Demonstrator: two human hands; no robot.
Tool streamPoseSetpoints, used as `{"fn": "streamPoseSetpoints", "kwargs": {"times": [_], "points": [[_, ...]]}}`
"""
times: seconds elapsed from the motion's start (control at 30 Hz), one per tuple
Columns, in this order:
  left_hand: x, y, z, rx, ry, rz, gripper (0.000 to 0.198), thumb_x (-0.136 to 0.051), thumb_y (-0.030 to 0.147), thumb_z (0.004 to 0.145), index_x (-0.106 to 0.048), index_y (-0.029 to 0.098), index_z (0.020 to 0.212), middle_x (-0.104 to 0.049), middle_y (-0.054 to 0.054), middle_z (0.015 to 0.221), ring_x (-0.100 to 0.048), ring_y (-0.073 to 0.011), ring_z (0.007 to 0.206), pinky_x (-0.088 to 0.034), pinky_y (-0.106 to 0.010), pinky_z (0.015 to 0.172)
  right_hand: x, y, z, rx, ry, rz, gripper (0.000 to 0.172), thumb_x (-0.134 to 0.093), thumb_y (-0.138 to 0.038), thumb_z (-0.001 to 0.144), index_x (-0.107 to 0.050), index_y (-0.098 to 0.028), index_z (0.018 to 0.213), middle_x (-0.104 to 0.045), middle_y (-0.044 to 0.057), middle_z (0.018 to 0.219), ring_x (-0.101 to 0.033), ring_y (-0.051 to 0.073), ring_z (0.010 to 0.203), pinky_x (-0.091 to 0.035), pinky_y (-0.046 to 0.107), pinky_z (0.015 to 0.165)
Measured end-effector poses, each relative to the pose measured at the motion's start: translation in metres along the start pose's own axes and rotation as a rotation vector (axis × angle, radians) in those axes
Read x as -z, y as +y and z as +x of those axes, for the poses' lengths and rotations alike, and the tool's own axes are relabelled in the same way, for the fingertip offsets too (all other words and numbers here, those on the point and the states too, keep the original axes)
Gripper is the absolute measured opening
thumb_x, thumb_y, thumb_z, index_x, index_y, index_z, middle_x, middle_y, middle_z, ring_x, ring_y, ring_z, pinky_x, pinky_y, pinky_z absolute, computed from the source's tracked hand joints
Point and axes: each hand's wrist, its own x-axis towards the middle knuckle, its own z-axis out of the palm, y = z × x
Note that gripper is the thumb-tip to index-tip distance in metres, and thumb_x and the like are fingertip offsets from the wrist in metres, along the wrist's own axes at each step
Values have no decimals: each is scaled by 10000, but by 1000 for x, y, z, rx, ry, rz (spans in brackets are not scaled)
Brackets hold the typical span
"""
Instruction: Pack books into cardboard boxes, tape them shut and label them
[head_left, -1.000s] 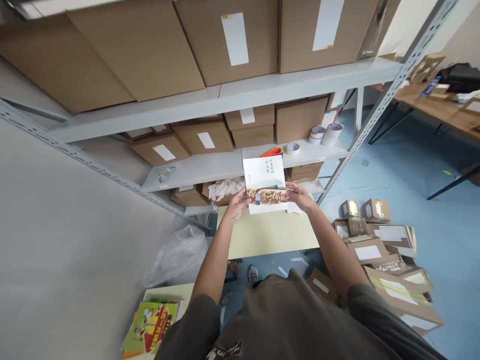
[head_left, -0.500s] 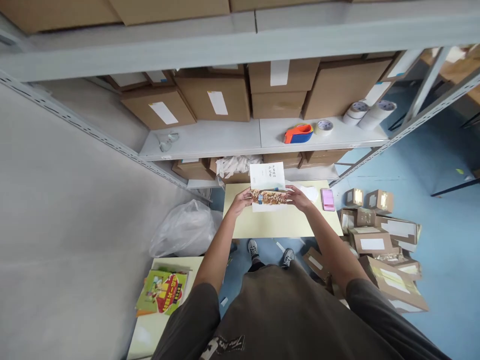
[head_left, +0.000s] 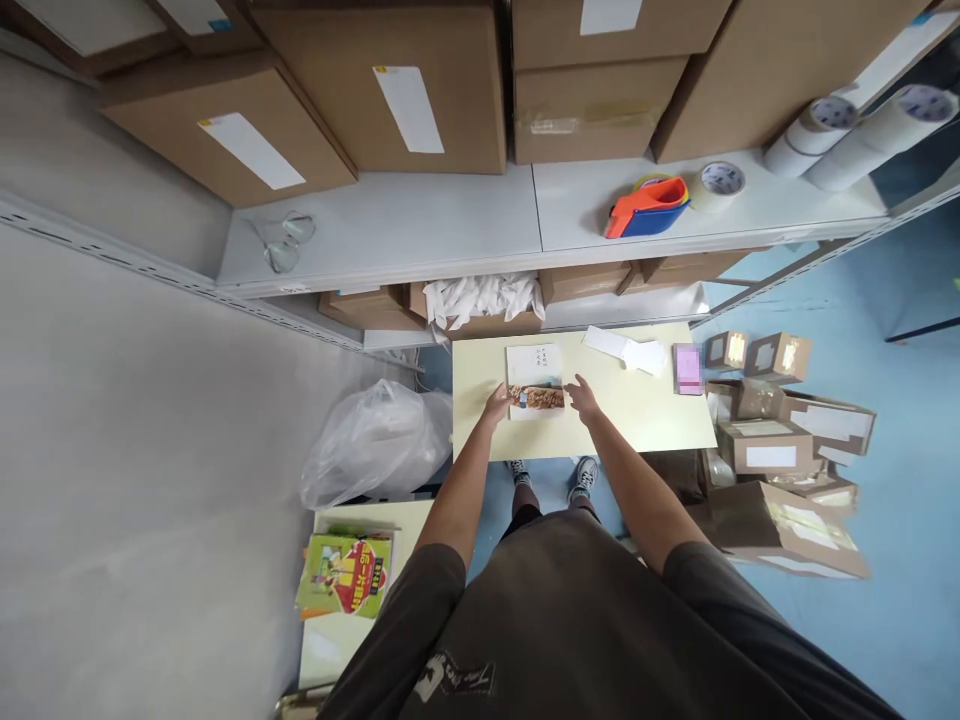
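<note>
Nearest, below the near edge of the pale table (head_left: 637, 415), stood the person's two shoes (head_left: 585, 474). On the table's left half lay the book (head_left: 535, 378), seemingly flat, its title toward the far end. The left hand (head_left: 496, 403) had its fingers slightly bent at the book's left edge, touching it; whether they pinched it I could not tell. The right hand (head_left: 583, 397) had its fingers spread just beside the right edge, with nothing visibly held. The book looked thin and light, with a paper cover likely to flex and slide easily on the smooth top; its corners seemed most apt to crease. The best hold was probably midway along both side edges, thumbs above, fingers beneath. Farther right lay white paper (head_left: 645, 357) and a pink thing (head_left: 688, 370), too blurred to name; beyond, white cloth (head_left: 484, 298) showed below a grey shelf (head_left: 450, 215) bearing an orange and blue tape cutter (head_left: 646, 208)
</note>
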Motion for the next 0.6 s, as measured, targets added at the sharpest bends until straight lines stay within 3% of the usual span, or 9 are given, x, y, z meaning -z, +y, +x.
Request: {"fn": "streamPoseSetpoints", "kwargs": {"times": [0.13,0.23,0.33,0.47,0.6], "points": [[2,-12,-5,100,-29,-41,744,-767,365,885,-537,190,1570,-642,-186,1531,-563,-323,1472,-476,-449,1171,11,4,1,-29,-13,-19,646,-762,-480,731,-675,-311,1349,-744,124,1355,-682,313,1235,-541,514,1057],[2,-21,-6,178,-23,-111,840,-742,463,895,-450,182,1631,-601,-210,1569,-568,-327,1471,-496,-467,1147,15,8,1,-19,-106,-81,555,-741,-508,747,-700,-316,1266,-763,110,1302,-675,317,1239,-533,486,1017],[6,-25,-3,175,-4,-123,836,-713,505,893,-466,186,1626,-561,-219,1606,-522,-332,1511,-480,-459,1160,6,11,3,22,-210,-131,487,-735,-535,761,-698,-320,1196,-787,89,1214,-684,321,1217,-513,468,989],[31,-25,3,134,32,-83,761,-636,530,918,-506,223,1602,-519,-171,1659,-458,-317,1555,-446,-471,1189,-27,7,8,32,-297,-105,427,-750,-547,747,-670,-308,1092,-790,75,1194,-688,308,1194,-501,432,970],[72,-23,12,60,120,-94,715,-579,533,943,-516,258,1600,-506,-117,1679,-476,-286,1539,-453,-446,1178,-82,0,16,-11,-341,-68,375,-762,-522,718,-639,-300,994,-788,59,1155,-677,302,1181,-492,437,982]]}}
